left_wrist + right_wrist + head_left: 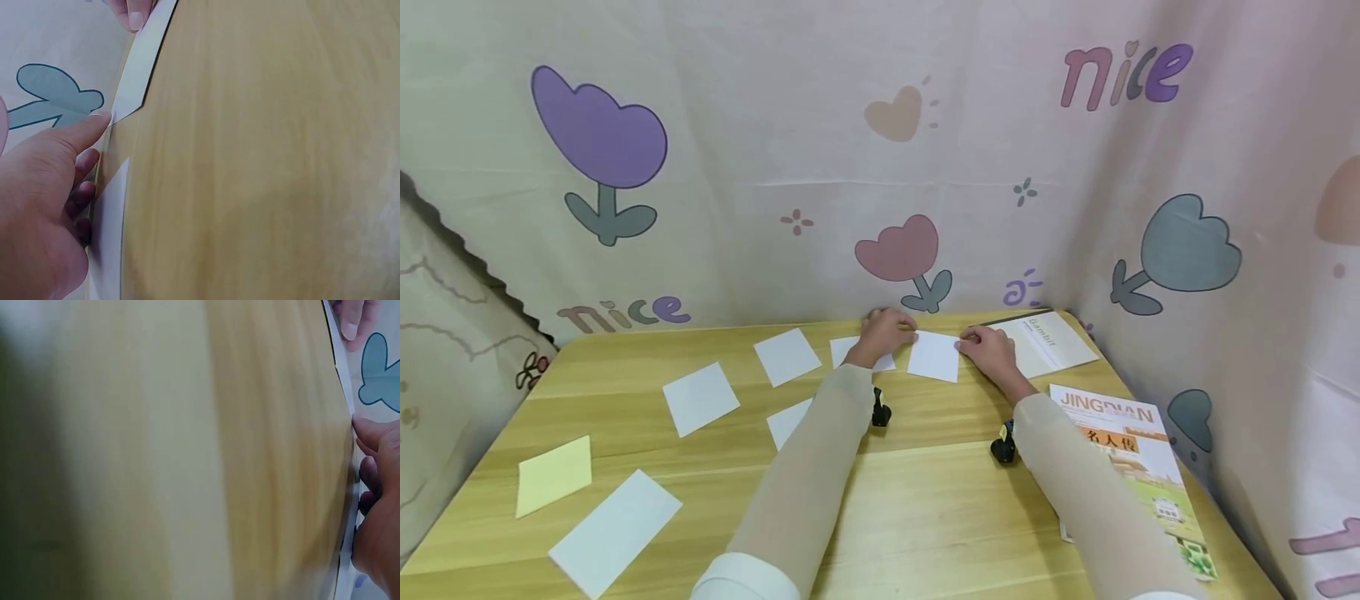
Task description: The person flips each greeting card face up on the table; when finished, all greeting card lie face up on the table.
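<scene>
Here left hand point(883, 329) and right hand point(992, 350) pinch 1 white card point(934, 357).

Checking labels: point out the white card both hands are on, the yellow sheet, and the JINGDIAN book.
white card point(934, 357), head view, middle of its face.
yellow sheet point(553, 475), head view, centre of the sheet.
JINGDIAN book point(1131, 437), head view, upper cover.

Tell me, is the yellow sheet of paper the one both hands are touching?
No: the left hand and right hand touch a white sheet at the table's far edge, while the yellow sheet lies untouched near the left corner.
</scene>
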`<state>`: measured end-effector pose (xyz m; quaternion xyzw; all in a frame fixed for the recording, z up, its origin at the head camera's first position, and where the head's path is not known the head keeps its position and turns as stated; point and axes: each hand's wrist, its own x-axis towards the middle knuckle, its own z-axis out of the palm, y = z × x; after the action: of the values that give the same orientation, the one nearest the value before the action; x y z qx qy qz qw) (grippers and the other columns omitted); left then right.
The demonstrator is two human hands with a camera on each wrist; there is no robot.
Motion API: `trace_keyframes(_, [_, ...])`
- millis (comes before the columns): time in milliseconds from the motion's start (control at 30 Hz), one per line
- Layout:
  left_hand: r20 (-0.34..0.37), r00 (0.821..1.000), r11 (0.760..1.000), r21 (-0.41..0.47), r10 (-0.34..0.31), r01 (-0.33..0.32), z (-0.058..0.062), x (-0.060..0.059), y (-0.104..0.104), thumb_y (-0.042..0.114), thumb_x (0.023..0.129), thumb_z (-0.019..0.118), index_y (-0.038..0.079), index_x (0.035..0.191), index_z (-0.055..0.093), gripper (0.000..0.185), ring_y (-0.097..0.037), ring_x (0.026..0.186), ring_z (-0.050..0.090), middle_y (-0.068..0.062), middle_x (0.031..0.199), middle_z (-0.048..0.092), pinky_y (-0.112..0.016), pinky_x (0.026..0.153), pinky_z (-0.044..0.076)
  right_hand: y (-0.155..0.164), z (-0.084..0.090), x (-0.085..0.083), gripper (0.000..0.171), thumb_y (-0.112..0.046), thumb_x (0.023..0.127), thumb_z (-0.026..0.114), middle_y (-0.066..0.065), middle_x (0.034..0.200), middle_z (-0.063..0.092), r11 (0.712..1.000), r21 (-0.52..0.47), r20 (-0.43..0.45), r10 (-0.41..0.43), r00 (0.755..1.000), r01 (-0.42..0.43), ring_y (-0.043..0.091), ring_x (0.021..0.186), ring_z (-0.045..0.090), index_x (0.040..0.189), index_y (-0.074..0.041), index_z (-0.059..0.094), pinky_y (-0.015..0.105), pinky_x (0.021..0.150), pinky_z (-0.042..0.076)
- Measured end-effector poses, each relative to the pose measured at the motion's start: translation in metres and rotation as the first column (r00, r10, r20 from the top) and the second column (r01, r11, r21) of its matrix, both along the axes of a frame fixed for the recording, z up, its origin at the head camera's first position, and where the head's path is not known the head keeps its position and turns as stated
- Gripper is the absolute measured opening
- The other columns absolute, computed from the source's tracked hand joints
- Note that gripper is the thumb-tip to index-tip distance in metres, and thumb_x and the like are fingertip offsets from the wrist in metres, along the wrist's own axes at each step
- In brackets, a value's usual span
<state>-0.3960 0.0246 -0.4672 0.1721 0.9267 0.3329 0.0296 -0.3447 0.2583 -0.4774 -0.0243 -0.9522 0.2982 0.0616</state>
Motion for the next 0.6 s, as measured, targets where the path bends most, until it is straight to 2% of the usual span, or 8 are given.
trace_keyframes(233, [-0.017, 0.999, 0.999, -0.044, 0.029, -0.03, -0.0063, -0.0013, -0.0006, 0.042, 0.094, 0.07, 0.031, 0.115, 0.073, 0.024, -0.028, 0.136, 0.035, -0.001, 0.148, 0.05, -0.051, 0.116, 0.02, -0.0042, -0.0021, 0.0031, 0.033, -0.038, 0.097, 0.065, 0.009, 0.107, 0.07, 1.0, 0.002, -0.022, -0.009, 1.0, 0.009, 0.032, 0.105, 0.051, 0.118, -0.014, 0.071, 0.049, 0.1, 0.03])
trace_keyframes(433, [0.0, 1.0, 0.998, -0.055, -0.018, 0.018, -0.0029, 0.001, 0.002, 0.047, 0.092, 0.069, 0.031, 0.122, 0.069, 0.035, -0.032, 0.142, 0.028, -0.006, 0.154, 0.041, -0.055, 0.119, 0.016, -0.0013, -0.002, 0.0062, 0.027, -0.034, 0.097, 0.066, 0.01, 0.109, 0.071, 1.0, 0.003, -0.058, -0.028, 0.998, 0.028, 0.034, 0.108, 0.051, 0.113, -0.013, 0.073, 0.05, 0.1, 0.029])
trace_keyframes(600, [-0.002, 1.0, 0.994, -0.103, -0.018, 0.018, -0.0016, 0.0013, 0.0017, 0.047, 0.092, 0.069, 0.032, 0.125, 0.067, 0.036, -0.032, 0.141, 0.027, -0.006, 0.155, 0.039, -0.054, 0.118, 0.017, -0.0016, -0.0039, 0.004, 0.036, -0.038, 0.096, 0.066, 0.01, 0.103, 0.068, 1.0, 0.019, -0.053, -0.017, 0.998, 0.018, 0.032, 0.103, 0.05, 0.122, -0.013, 0.07, 0.049, 0.098, 0.029])
